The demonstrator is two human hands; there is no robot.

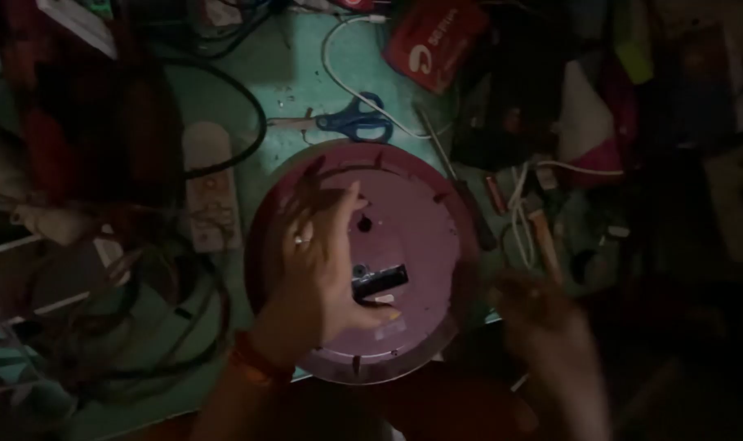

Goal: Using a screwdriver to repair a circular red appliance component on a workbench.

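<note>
On the green bench [306,73], right in front of the person, a round pink appliance base [412,220] lies face down, its flat underside turned up to the dim light. It sits about the middle of the bench, its near edge hanging close to the person's lap. Being a disc, it has no real long axis; what gives it a direction is the small black bracket [380,280] near the centre, which runs roughly left to right, tilted slightly up at its right end. A dark hole shows just above it.

Their left hand [327,261] is spread wide and laid flat on the underside, fingers pointing away, thumb near the bracket; it grips nothing, only steadies the disc. Their right hand [551,327] hovers off the right rim, blurred, and I cannot tell whether it is open or closed, or holding anything.

Judging by this, the work looks early: the base is turned over and braced, but the bracket appears in place and nothing seems opened. Blue-handled scissors [357,119] lie beyond the disc, a screwdriver [545,241] to its right, neither touched.
</note>
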